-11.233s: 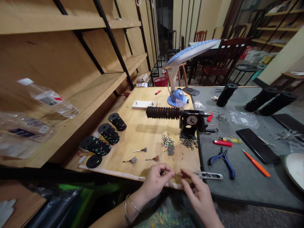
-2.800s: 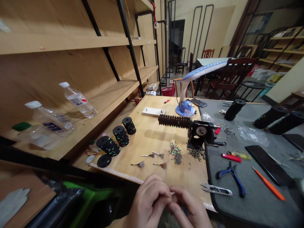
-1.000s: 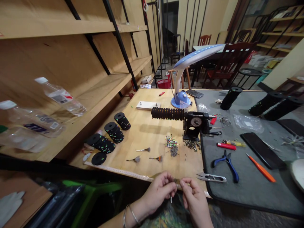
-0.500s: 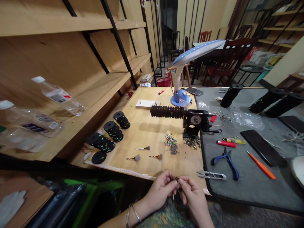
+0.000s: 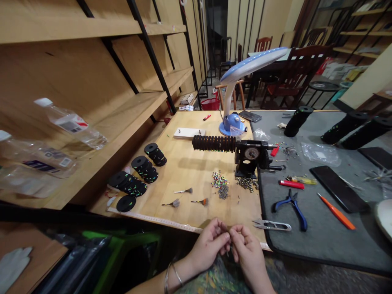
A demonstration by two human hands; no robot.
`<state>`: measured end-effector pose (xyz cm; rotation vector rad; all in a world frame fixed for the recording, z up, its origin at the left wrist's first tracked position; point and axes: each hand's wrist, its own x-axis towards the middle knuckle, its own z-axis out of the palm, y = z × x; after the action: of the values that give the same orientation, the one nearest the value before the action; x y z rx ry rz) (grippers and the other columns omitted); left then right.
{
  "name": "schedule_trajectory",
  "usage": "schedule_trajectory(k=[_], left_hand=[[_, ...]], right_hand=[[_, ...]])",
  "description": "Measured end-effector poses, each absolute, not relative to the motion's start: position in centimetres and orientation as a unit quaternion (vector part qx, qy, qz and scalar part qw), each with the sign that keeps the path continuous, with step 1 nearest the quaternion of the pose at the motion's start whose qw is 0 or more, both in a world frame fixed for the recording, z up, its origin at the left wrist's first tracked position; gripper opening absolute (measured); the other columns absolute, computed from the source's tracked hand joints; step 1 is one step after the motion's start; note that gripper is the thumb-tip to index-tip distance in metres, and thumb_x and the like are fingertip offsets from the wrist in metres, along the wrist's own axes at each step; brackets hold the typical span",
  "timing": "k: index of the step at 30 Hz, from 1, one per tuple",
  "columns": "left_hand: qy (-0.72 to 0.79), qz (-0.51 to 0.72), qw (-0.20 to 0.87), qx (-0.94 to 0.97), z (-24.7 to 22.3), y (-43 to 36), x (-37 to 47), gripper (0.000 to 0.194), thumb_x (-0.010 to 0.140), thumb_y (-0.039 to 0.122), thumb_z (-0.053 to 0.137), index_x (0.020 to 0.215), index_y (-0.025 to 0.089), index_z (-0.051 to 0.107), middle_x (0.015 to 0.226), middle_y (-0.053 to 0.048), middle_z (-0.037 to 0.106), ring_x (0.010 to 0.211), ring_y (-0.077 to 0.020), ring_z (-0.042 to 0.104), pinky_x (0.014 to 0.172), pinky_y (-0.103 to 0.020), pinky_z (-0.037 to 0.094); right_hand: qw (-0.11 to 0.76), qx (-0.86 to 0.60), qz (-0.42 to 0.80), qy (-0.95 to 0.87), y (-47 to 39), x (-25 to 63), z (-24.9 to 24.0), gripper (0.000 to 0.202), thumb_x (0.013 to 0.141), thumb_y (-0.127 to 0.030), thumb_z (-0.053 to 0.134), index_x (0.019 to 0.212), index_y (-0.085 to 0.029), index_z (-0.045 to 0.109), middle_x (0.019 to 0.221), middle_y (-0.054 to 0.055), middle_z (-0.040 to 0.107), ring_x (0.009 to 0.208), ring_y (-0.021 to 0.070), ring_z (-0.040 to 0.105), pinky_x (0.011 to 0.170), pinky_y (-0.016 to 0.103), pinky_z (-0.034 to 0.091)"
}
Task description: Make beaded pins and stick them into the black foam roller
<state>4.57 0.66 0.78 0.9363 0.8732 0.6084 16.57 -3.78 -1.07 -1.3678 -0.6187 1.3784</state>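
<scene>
My left hand (image 5: 211,243) and my right hand (image 5: 246,247) meet at the table's front edge, thumbs and fingertips pinched together. Between them is something small and thin, mostly hidden by the fingers; a narrow end pokes out below. Ahead on the wood lie three small feather-tipped pieces, one of them an orange-and-dark feather piece (image 5: 200,201). A heap of coloured beads (image 5: 219,179), a pile of small grey pieces (image 5: 223,192) and a pile of small metal pieces (image 5: 247,183) sit farther on. Thread snips (image 5: 272,225) rest just right of my right hand.
A black winding machine (image 5: 249,157) holds a dark wrapped roll (image 5: 214,143). Black foam spools (image 5: 127,183) stand at left. Blue-handled pliers (image 5: 290,208), an orange pen-like tool (image 5: 336,211) and a red lighter (image 5: 291,184) lie on the grey mat (image 5: 306,249). A desk lamp (image 5: 232,122) stands behind.
Both hands stay pinched together in nearly the same place. The thin end below the fingers has shifted slightly and looks darker. The camera view has moved a little.
</scene>
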Motion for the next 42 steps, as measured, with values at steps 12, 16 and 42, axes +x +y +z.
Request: schedule_trajectory(k=[12, 16, 42], left_hand=[[0.421, 0.279, 0.746, 0.435, 0.0, 0.6, 4.9, 0.046, 0.070, 0.055, 0.072, 0.080, 0.015, 0.051, 0.060, 0.003, 0.055, 0.050, -0.0074, 0.047, 0.049, -0.020, 0.034], [0.410, 0.276, 0.782, 0.380, -0.9, 0.5, 5.0, 0.047, 0.069, 0.056, 0.073, 0.076, 0.016, 0.049, 0.058, 0.004, 0.055, 0.048, -0.0064, 0.045, 0.047, -0.020, 0.030], [0.427, 0.307, 0.769, 0.363, -1.2, 0.3, 5.1, 0.048, 0.066, 0.053, 0.077, 0.086, 0.016, 0.053, 0.071, 0.004, 0.053, 0.055, -0.0062, 0.049, 0.048, -0.019, 0.030]], right_hand=[[0.537, -0.575, 0.561, -0.258, -4.0, 16.4, -1.6, 0.055, 0.070, -0.071, 0.062, 0.072, -0.018, 0.054, 0.038, -0.009, 0.045, 0.033, 0.0041, 0.032, 0.038, 0.017, 0.022], [0.536, -0.574, 0.564, -0.255, -4.0, 16.3, -1.5, 0.054, 0.069, -0.071, 0.064, 0.072, -0.017, 0.055, 0.040, -0.008, 0.047, 0.033, 0.0045, 0.034, 0.038, 0.017, 0.023], [0.540, -0.581, 0.559, -0.242, -4.1, 16.4, -1.7, 0.053, 0.067, -0.069, 0.067, 0.070, -0.017, 0.055, 0.040, -0.007, 0.049, 0.033, 0.0050, 0.033, 0.039, 0.018, 0.023]])
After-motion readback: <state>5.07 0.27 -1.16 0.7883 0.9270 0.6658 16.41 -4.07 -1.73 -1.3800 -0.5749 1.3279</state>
